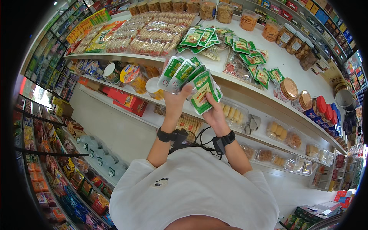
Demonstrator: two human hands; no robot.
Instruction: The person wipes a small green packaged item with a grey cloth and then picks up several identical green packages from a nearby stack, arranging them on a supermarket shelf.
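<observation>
My left hand (176,100) grips several green-and-white snack packets (181,71), fanned out with the thumb across their lower edge. In my right hand (214,112) is a green snack packet (202,91) with a yellow-green panel, pinched under the thumb, with at least one more behind it. The two bunches touch or overlap in front of the shelf edge. Just beyond them, more green packets (193,36) lie in a loose pile on the white top shelf (214,63). A second heap of green packets (253,57) lies to the right, partly over clear bags of dark food (235,66).
Bagged round crackers (156,37) fill the shelf's left part. Clear jars (248,20) line its back, and lidded tubs (285,88) stand along the right edge. Lower shelves hold instant noodle cups (133,77) and plastic pastry boxes (234,113). Large water bottles (100,155) stand at left.
</observation>
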